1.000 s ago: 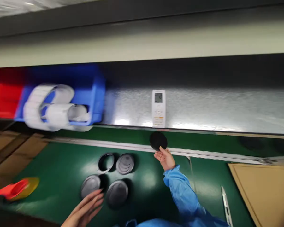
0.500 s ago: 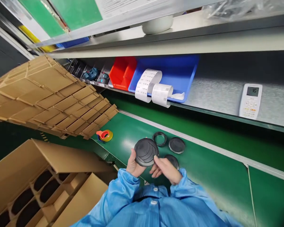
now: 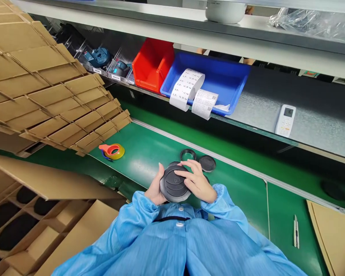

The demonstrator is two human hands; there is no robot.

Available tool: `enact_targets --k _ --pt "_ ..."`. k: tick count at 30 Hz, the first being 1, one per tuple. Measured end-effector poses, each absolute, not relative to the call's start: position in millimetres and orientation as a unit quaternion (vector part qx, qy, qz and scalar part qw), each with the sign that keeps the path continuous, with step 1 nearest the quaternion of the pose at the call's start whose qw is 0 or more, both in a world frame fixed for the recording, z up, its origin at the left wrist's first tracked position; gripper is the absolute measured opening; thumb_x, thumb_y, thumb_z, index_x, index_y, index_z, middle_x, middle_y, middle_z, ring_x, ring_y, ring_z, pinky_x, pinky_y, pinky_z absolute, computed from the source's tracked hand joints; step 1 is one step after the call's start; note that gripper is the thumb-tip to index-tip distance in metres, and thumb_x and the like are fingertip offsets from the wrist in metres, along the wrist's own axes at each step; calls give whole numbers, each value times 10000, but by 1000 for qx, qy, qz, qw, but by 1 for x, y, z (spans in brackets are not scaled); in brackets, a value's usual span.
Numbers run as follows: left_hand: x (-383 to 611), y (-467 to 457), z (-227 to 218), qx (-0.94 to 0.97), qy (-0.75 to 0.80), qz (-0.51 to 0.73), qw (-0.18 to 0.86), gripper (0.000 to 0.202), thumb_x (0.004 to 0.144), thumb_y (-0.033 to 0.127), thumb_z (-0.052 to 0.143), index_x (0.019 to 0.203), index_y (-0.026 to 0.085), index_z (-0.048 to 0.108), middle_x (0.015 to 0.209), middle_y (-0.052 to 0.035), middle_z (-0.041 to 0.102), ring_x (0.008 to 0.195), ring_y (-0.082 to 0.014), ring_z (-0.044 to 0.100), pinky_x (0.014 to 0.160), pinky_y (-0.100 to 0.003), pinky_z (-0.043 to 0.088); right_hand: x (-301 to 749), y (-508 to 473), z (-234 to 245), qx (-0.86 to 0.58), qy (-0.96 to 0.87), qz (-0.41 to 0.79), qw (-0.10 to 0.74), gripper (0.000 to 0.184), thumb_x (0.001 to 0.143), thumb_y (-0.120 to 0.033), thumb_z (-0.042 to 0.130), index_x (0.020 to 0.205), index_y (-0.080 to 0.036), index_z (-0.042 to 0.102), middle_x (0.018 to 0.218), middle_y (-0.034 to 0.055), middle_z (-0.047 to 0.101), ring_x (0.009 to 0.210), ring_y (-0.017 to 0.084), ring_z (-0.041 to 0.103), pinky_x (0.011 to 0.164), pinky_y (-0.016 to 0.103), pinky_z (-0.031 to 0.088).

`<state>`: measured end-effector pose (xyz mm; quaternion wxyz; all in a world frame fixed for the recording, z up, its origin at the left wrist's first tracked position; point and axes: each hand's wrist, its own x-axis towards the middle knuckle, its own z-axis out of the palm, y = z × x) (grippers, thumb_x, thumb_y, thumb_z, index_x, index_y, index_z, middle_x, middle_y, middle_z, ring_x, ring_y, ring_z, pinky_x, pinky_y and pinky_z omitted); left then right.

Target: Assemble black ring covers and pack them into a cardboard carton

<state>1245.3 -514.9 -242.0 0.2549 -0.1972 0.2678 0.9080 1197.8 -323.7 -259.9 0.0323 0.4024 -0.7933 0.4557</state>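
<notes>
A round black air vent (image 3: 174, 191) with curved slats and a small mark on its face is held over the bench, close to my chest. My left hand (image 3: 156, 188) grips its left edge, thumb up along the rim. The spread fingers of my right hand (image 3: 200, 184) rest across the upper right of its face. Just beyond lie a black ring (image 3: 181, 155) and a second black vent (image 3: 207, 163). Another dark round part is mostly hidden behind my right hand.
Left stand an open carton (image 3: 60, 180) with dark round parts in dividers and stacked cardboard dividers (image 3: 46, 80). A tape dispenser (image 3: 115, 151) and a knife (image 3: 296, 232) lie on the green bench (image 3: 241, 199). Above, the shelf holds a red bin (image 3: 146, 73), blue tray (image 3: 224, 73) and remote (image 3: 285, 120).
My right fingers have moved from the vent's lower right edge onto its face. A marking now shows there. The view has shifted, bringing the knife and cardboard at right into sight.
</notes>
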Motion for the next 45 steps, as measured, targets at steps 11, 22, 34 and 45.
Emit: enact_targets --k 11,22,34,45 --pt "1248 -517 -241 -225 364 835 347 960 807 869 296 1303 105 603 1195 -224 683 966 -340 708 792 -454 585 1205 -325 -257 360 -754 548 -43 655 1030 -589 197 1048 -224 740 1386 81 557 1385 241 352 1204 486 279" --pt "1244 -506 -236 -259 336 855 299 849 914 754 300 1276 37 574 1030 -262 716 882 -362 720 684 -470 592 1211 -318 -262 210 -686 678 -163 710 1020 -622 148 1086 -255 752 1437 42 523 1363 224 447 1216 465 311" --pt "1244 -505 -242 -259 309 872 276 745 906 729 408 1154 68 644 1031 -207 726 904 -342 718 696 -461 608 1212 -311 -273 291 -752 585 -91 669 1023 -601 118 1348 -299 618 1498 55 465 1421 235 361 1219 490 295" --pt "1241 -506 -298 -312 359 801 364 867 817 833 420 1371 177 537 1058 -179 719 913 -365 703 712 -472 578 1193 -335 -323 469 -772 370 -216 1292 629 -719 786 1612 -243 95 1626 205 152 1506 382 160 1199 550 245"
